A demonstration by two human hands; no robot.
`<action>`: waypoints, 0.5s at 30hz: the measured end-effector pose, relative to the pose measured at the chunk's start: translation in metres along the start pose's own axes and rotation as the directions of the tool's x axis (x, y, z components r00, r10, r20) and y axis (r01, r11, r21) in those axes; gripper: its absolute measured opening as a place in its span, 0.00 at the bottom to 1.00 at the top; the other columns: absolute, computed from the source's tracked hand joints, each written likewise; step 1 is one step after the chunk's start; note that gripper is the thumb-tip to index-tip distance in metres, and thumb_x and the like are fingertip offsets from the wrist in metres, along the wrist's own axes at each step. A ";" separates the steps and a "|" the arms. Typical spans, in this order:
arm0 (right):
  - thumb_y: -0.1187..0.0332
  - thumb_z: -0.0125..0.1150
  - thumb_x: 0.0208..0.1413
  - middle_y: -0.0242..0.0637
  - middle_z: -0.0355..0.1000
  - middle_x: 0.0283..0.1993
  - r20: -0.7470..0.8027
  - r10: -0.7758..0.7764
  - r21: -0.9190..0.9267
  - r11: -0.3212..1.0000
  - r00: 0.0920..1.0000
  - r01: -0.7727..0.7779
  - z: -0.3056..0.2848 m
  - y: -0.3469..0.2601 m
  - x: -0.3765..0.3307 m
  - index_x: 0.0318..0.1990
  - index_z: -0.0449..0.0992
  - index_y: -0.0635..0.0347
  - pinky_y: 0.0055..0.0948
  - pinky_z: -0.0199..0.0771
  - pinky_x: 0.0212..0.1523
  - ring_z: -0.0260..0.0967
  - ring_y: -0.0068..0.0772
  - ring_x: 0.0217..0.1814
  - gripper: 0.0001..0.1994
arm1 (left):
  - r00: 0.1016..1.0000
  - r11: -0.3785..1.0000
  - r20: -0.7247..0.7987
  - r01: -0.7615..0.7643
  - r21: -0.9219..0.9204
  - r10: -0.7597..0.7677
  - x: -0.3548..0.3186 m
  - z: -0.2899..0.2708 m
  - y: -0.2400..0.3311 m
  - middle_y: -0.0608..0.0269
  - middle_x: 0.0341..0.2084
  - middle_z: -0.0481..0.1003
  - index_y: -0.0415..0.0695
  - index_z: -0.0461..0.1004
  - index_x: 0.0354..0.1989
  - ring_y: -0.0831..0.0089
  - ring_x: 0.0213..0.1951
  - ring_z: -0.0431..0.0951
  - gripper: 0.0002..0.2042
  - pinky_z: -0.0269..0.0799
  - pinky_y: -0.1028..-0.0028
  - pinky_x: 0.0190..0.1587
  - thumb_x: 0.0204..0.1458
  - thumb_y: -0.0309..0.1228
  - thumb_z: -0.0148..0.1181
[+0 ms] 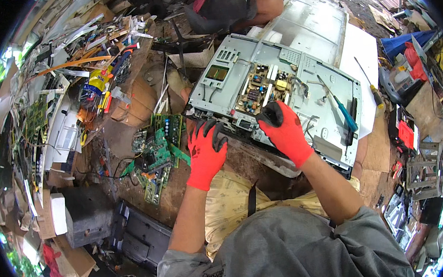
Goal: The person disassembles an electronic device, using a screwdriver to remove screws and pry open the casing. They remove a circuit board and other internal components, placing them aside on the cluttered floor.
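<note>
1. Head camera view looks down on a flat grey sheet-metal chassis of a stripped flat-panel screen (329, 125), lying tilted across a dirt-covered work surface in front of the person.
2. Its metal back is pale, stamped with ribs and small holes, and carries a tan power circuit board studded with dark capacitors and yellow blocks (261, 86) near its middle, with a smaller greenish board with a dark square chip (217, 72) toward its left end.
3. A black plastic frame edge runs along the chassis side nearest the person.
4. The left hand (205, 153), in a red glove with black fingertips, rests curled over that near black edge at the chassis's left corner.
5. The right hand (283, 128), gloved the same way, is closed down on the edge just below the tan board; what its fingers pinch I cannot tell.
6. A teal-handled screwdriver (340, 109) lies on the metal to the right of the hands.
7. A heap of loose green circuit boards (157, 154) sits on the ground just left of the left hand.
8. Another person sits beyond the far end of the chassis.
</note>
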State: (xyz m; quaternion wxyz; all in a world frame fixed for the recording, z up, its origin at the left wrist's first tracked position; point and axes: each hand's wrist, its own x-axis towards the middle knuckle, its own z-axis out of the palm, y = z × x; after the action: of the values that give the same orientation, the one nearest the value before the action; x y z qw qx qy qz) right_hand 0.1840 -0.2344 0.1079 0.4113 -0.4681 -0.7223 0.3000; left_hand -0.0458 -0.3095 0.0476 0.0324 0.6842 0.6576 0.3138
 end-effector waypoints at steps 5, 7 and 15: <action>0.73 0.68 0.56 0.31 0.75 0.35 -0.089 0.170 0.530 0.843 0.982 -0.098 -0.006 0.006 0.024 0.43 0.75 0.65 0.24 0.72 0.36 0.69 0.19 0.34 0.10 | 1.000 1.000 0.025 0.010 0.025 -0.011 0.004 -0.007 0.002 0.58 0.60 0.69 0.48 0.73 0.59 0.52 0.66 0.61 0.26 0.53 0.50 0.69 0.48 0.36 0.65; 0.73 0.67 0.57 0.30 0.74 0.34 0.041 0.229 0.479 0.850 0.972 -0.221 -0.004 0.005 0.018 0.42 0.75 0.64 0.23 0.70 0.32 0.67 0.17 0.32 0.09 | 0.999 0.999 0.042 0.006 0.039 -0.008 0.009 -0.007 0.006 0.58 0.61 0.69 0.49 0.72 0.60 0.50 0.67 0.61 0.26 0.53 0.49 0.69 0.50 0.34 0.65; 0.73 0.66 0.58 0.30 0.75 0.34 0.067 0.285 0.539 0.796 0.956 -0.276 -0.009 0.013 0.020 0.41 0.75 0.64 0.24 0.68 0.25 0.66 0.18 0.27 0.07 | 0.977 0.996 0.212 -0.032 0.083 0.013 0.029 0.023 0.005 0.59 0.61 0.69 0.53 0.73 0.59 0.50 0.67 0.60 0.24 0.48 0.44 0.69 0.51 0.37 0.62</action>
State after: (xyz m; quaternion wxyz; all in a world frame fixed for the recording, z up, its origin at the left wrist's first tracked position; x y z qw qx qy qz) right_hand 0.1934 -0.2108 0.1079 0.4841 -0.4367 -0.5267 0.5455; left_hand -0.0326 -0.2754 0.0425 0.0688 0.7218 0.6556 0.2111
